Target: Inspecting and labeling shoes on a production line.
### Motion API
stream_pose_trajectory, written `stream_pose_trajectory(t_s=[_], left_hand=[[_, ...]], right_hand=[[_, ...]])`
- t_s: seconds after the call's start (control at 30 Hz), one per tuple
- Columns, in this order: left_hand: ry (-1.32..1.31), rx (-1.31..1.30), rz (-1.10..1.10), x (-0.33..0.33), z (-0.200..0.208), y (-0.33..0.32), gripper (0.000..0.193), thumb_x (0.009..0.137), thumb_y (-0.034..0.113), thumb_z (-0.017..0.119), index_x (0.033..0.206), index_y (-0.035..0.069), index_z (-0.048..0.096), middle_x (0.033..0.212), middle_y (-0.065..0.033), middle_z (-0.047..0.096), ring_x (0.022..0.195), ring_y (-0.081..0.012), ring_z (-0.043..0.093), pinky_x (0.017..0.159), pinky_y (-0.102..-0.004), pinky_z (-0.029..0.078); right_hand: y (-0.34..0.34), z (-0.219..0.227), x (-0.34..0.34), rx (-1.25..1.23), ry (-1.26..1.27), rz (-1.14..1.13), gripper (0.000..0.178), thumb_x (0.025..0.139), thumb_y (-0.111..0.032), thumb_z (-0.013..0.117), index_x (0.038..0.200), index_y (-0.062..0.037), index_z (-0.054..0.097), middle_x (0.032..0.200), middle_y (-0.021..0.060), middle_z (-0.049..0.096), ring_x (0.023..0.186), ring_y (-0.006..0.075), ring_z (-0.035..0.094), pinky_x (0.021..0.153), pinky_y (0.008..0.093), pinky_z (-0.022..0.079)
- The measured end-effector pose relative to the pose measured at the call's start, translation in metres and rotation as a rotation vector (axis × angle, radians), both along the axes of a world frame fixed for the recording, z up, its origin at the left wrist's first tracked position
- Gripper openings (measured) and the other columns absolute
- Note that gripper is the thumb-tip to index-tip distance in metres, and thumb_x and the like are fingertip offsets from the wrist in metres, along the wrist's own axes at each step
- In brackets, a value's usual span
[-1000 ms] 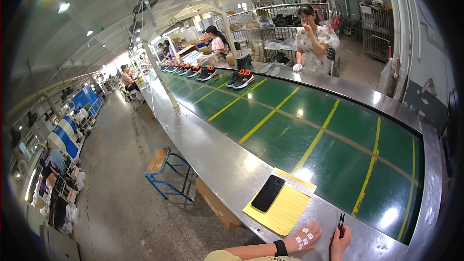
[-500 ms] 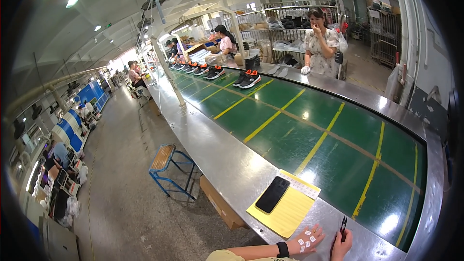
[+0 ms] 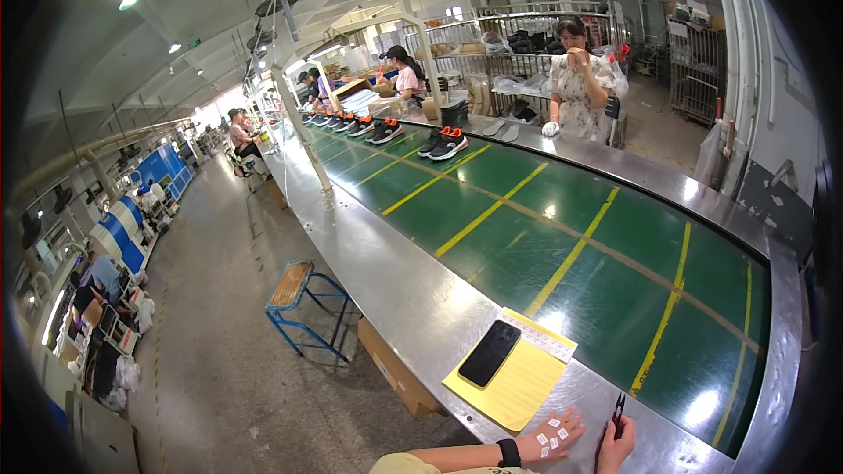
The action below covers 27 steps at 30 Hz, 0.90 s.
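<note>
My left hand (image 3: 553, 435) lies flat on the metal table edge, fingers spread. Several small white stickers are stuck on its back, and a black band circles the wrist. Beside it, my right hand (image 3: 617, 451) is closed around dark thread snips (image 3: 620, 407), their tips pointing away from me. Just beyond the left hand is a yellow paper pad (image 3: 529, 383) with a black phone (image 3: 490, 353) on top. A strip of white printed labels (image 3: 546, 340) lies along the pad's far edge.
A green conveyor belt (image 3: 492, 250) with yellow lines runs alongside the metal edge. Black shoes with orange linings (image 3: 443, 143) stand on its far part. Across it stands a person (image 3: 580, 88), hand near mouth. A wood-topped blue stool (image 3: 291, 284) and a cardboard box (image 3: 395, 369) are left.
The view has shifted slightly, so the whole scene sits a little further left. Both hands keep nearly the same pose. The person across the belt has moved the head slightly.
</note>
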State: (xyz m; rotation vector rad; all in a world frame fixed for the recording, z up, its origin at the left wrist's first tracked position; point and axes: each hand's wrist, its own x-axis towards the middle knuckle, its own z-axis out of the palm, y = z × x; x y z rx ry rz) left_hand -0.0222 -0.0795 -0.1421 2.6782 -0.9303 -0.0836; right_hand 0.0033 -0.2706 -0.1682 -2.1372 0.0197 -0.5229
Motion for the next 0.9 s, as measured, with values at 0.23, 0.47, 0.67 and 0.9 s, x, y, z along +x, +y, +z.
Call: stream_pose_trajectory(t_s=[0.23,0.47,0.67,0.9], left_hand=[[0.095,0.074,0.01,0.002,0.018,0.0,0.072,0.078,0.035,0.064,0.134,0.002,0.031,0.135,-0.0228,0.033,0.128,-0.0418,0.03,0.091,-0.0539,0.036],[0.109,0.09,0.005,0.003,0.023,-0.003,0.072,0.078,0.035,0.064,0.134,0.002,0.032,0.135,-0.0229,0.033,0.128,-0.0419,0.03,0.091,-0.0534,0.036],[0.106,0.075,0.004,0.001,0.018,-0.001,0.072,0.078,0.035,0.064,0.133,0.002,0.032,0.133,-0.0229,0.034,0.128,-0.0421,0.03,0.09,-0.0536,0.036],[0.104,0.092,0.011,0.002,0.019,-0.003,0.073,0.078,0.036,0.064,0.134,0.002,0.031,0.134,-0.0228,0.034,0.128,-0.0421,0.03,0.092,-0.0544,0.036]], right_hand=[[0.003,0.004,0.0,0.061,0.0,-0.005,0.014,0.076,-0.006,0.063,0.088,-0.0015,0.057,0.078,0.011,0.055,0.07,0.0265,0.053,0.065,0.0357,0.043],[-0.001,0.002,0.0,0.0,0.005,0.006,0.015,0.075,-0.005,0.063,0.088,-0.0016,0.056,0.079,0.0115,0.055,0.072,0.027,0.053,0.065,0.0363,0.043],[0.001,0.001,-0.001,0.005,-0.026,0.008,0.015,0.075,-0.004,0.064,0.088,-0.0015,0.056,0.078,0.0116,0.055,0.072,0.0271,0.053,0.064,0.0365,0.043],[0.0,0.002,-0.001,0.03,-0.006,0.005,0.014,0.075,-0.004,0.063,0.088,-0.0012,0.057,0.079,0.0116,0.056,0.071,0.0269,0.053,0.065,0.0362,0.043]])
